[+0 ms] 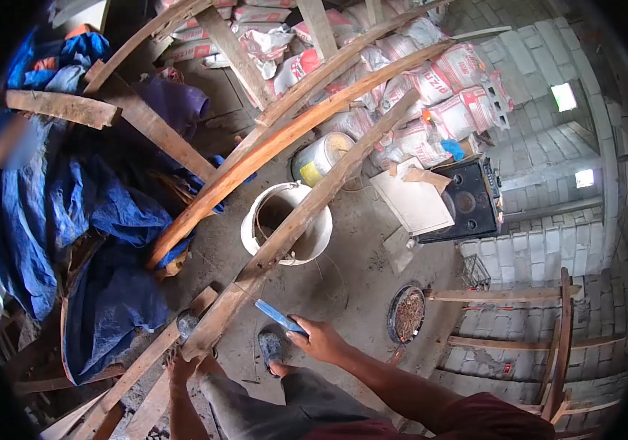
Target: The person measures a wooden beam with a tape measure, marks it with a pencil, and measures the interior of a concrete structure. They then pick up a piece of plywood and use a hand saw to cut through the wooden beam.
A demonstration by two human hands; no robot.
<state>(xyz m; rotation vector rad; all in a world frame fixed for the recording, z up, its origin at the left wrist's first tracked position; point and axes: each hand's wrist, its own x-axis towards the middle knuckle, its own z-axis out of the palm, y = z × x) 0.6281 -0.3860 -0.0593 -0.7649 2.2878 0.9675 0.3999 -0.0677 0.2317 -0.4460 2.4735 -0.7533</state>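
Observation:
A long, rough wooden beam (pixel 284 238) slants from near my feet up to the far right, passing over a white bucket (pixel 253 233). At the beam's near end my left hand (pixel 180 367) is closed on the wood, its fingers partly hidden. My right hand (pixel 317 341) is wrapped round a slim blue tool (pixel 277 314), held beside the beam. The blue part points up and left toward the wood; I cannot make out what kind of tool it is. My shoe (pixel 270 348) stands on the floor between the hands.
An orange-brown beam (pixel 277 150) and other planks cross the upper left, near a crumpled blue tarp (pixel 119 213). Printed sacks (pixel 431 84) are piled at the back. A paint bucket (pixel 319 155), black stove (pixel 468 198) and round basin of brown bits (pixel 408 315) stand around.

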